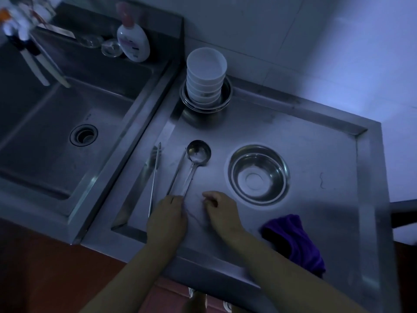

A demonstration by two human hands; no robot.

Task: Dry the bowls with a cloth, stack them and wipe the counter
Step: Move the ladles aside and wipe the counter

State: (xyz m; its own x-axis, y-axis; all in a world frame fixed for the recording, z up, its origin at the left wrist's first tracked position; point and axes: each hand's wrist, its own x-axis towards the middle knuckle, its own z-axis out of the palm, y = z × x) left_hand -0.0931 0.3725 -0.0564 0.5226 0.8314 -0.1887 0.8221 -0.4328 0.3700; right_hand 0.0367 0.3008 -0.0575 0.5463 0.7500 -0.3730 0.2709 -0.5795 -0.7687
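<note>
Head view: left hand [167, 219] curled over ladle [195, 162] handle end; right hand [222, 211] loosely curled, empty. White bowls [206, 75] stacked at counter [293, 123] back, purple cloth [295, 240] near front edge, steel bowl [259, 173] apart.

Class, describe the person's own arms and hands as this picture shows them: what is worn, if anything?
Both forearms are bare as far as the frame shows; no sleeves or gloves are visible. The left hand and right hand show no rings, watch or bracelet, though the dim light could hide small details.
</note>
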